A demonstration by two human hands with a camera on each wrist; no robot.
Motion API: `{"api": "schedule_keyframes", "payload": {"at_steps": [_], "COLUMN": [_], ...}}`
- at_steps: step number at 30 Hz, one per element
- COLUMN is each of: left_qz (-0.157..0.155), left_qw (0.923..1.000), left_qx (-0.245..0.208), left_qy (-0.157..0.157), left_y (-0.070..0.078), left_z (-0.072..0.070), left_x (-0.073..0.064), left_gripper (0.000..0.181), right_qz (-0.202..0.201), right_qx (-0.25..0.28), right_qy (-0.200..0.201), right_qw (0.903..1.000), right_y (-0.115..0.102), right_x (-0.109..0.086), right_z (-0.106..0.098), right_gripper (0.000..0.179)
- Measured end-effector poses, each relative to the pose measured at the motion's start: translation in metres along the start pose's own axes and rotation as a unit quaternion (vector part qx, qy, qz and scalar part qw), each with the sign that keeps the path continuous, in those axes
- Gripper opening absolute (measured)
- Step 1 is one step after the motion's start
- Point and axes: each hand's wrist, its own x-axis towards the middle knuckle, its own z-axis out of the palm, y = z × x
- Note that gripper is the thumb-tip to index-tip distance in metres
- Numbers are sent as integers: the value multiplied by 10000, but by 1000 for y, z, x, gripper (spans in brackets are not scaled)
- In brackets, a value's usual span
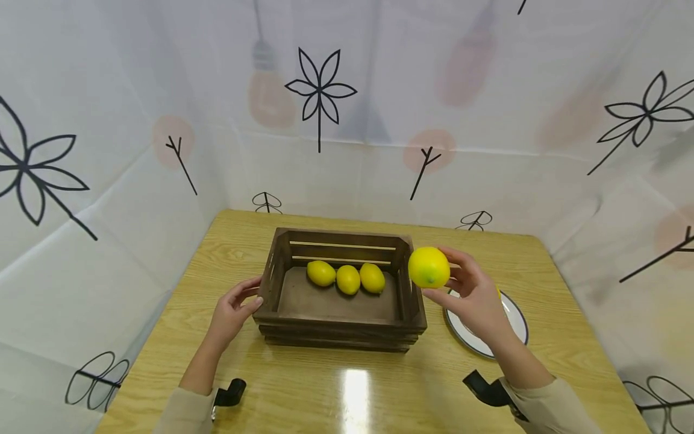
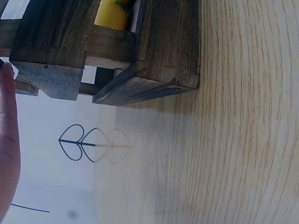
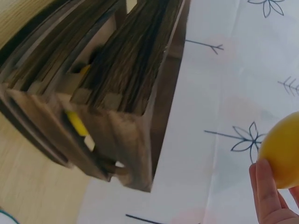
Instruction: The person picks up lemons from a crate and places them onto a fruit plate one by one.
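A dark brown slatted wooden crate stands on the table, with three yellow lemons in a row toward its back wall. At the crate's left end my left hand holds the side, thumb near the front corner; in the left wrist view one finger touches the wood. My right hand pinches another lemon between thumb and fingers, raised beside the crate's right wall. That lemon also shows at the right edge of the right wrist view.
A white plate with a dark blue rim lies right of the crate, partly hidden by my right hand and forearm. A bit of something yellow shows on it. Patterned white cloth hangs behind the wooden table.
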Motion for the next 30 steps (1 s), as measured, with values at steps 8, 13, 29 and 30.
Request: {"api": "schedule_keyframes", "payload": {"at_steps": [8, 13, 29, 30], "left_qz": [15, 41, 25, 16], "left_qw": [10000, 10000, 10000, 10000], "left_qx": [-14, -11, -28, -34], "left_qy": [-2, -9, 19, 22], "left_y": [1, 1, 1, 1], "left_z": [0, 0, 1, 1], "left_x": [0, 0, 0, 0], "left_gripper": [42, 41, 41, 41], "right_qz": [191, 148, 485, 504], "right_qx": [145, 506, 779, 758], "right_qy": [277, 568, 1224, 1285], "right_qw": [9993, 9970, 9882, 9875], "right_y": [13, 18, 35, 37], "right_x": [-8, -10, -18, -19], "right_z": [-20, -32, -60, -61], "right_gripper": [65, 64, 63, 63]}}
